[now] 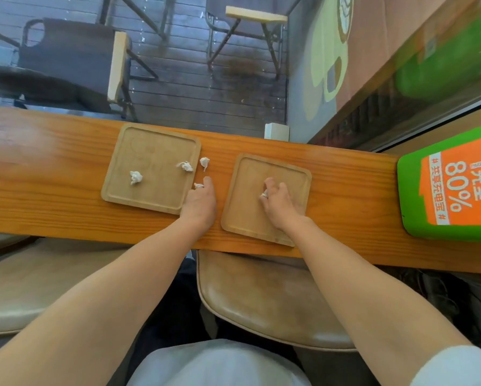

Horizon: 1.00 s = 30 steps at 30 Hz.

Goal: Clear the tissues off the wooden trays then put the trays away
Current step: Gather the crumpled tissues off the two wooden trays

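Note:
Two square wooden trays lie on a narrow wooden counter [53, 168]. On the left tray [139, 140] sit two crumpled white tissues, one near its middle [136, 178] and one at its right rim [185, 166]. A third tissue [205, 162] rests on the counter between the trays. My left hand [200, 203] lies at the left tray's right edge, fingers pinching a small tissue [198, 186]. My right hand [279, 203] is over the right tray [245, 215], fingers closed on another tissue [265, 195].
A green and orange sign [450, 190] stands at the counter's right end. A small white box [276, 131] sits at the counter's far edge. Brown stool seats [261, 299] are below the counter's near edge. Chairs [75, 62] stand beyond the window.

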Each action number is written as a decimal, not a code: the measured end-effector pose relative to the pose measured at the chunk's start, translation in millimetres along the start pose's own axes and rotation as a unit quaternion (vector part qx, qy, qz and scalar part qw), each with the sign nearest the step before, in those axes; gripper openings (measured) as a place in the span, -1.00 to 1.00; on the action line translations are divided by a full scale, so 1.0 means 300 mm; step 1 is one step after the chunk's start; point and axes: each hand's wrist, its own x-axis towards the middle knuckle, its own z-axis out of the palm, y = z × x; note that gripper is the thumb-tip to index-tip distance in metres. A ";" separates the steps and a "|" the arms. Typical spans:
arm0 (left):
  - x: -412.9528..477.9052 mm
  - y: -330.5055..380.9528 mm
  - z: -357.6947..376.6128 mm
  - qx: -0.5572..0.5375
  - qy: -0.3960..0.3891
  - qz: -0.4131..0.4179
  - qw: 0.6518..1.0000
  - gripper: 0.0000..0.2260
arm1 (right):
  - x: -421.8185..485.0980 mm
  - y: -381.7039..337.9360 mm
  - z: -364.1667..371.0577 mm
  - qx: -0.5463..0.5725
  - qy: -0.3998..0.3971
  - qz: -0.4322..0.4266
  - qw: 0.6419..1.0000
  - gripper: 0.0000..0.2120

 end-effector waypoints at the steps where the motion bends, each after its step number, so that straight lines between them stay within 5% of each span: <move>1: -0.003 0.001 -0.001 0.002 -0.003 0.000 1.000 -0.77 | -0.009 -0.004 0.003 -0.003 -0.002 0.002 1.000 -0.76; 9: -0.055 -0.012 -0.029 0.015 -0.043 0.033 0.998 -0.87 | -0.076 -0.033 -0.029 0.028 -0.061 -0.001 0.998 -0.88; 24: -0.153 -0.020 -0.199 -0.041 -0.064 0.030 0.997 -0.96 | -0.108 -0.164 -0.176 0.023 -0.079 0.003 0.997 -0.73; 30: -0.136 -0.061 -0.270 -0.016 -0.073 0.020 0.997 -0.80 | -0.084 -0.236 -0.209 0.001 -0.074 -0.025 0.997 -0.81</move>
